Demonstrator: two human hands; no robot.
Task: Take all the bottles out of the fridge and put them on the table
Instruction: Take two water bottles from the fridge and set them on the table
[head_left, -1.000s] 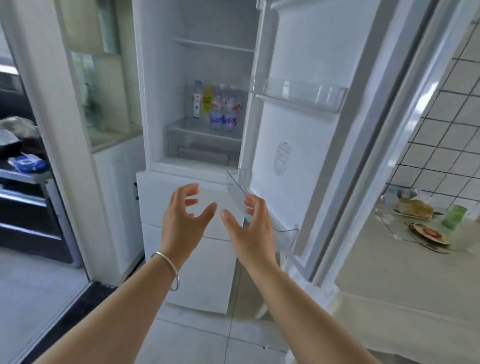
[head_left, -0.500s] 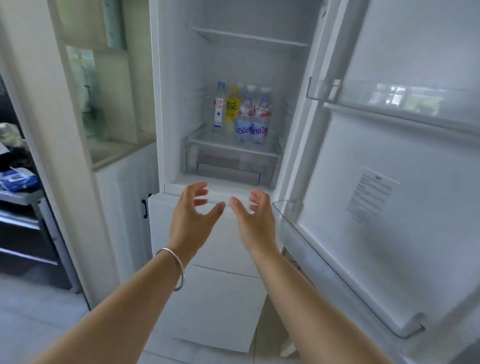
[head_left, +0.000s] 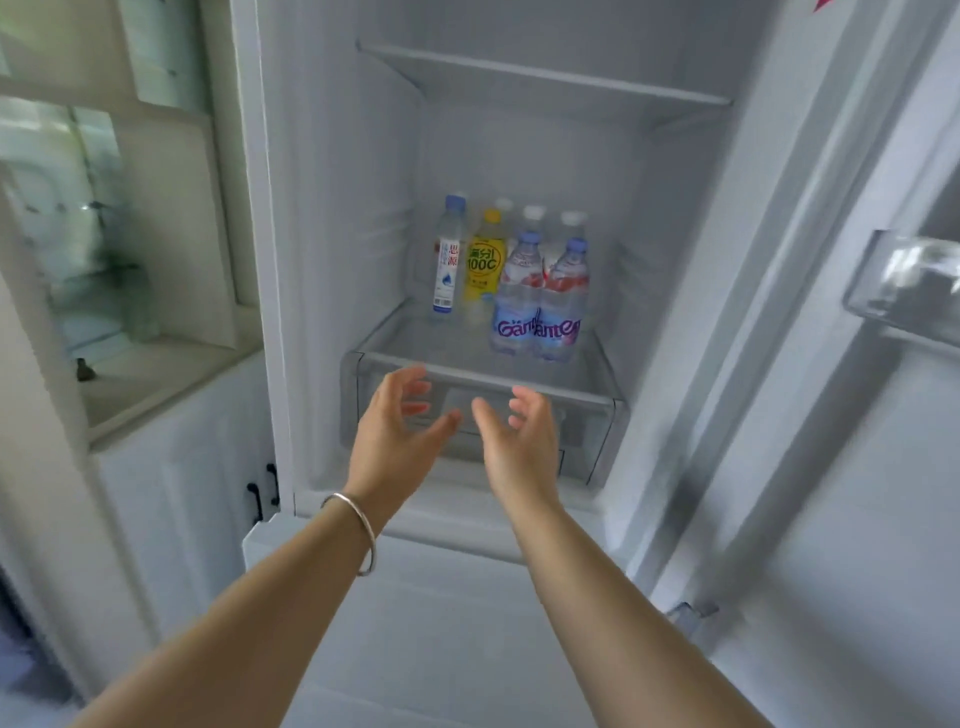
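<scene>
Open fridge (head_left: 332, 218), my view. Both my hands are spread and hold nothing: left hand (head_left: 397, 431), right hand (head_left: 524, 441), before the glass shelf (head_left: 410, 338). On the shelf: one white-labelled bottle (head_left: 448, 260), one yellow bottle (head_left: 485, 260), two Ganten bottles (head_left: 540, 301) in front; three white caps (head_left: 533, 212) behind.

Well left of the hands a white cabinet (head_left: 171, 499) with two dark handles (head_left: 262, 493) carries a pale counter (head_left: 156, 379) set in a recessed niche, a small dark object (head_left: 84, 370) near its front edge and blurred glassware (head_left: 104, 301) behind.
</scene>
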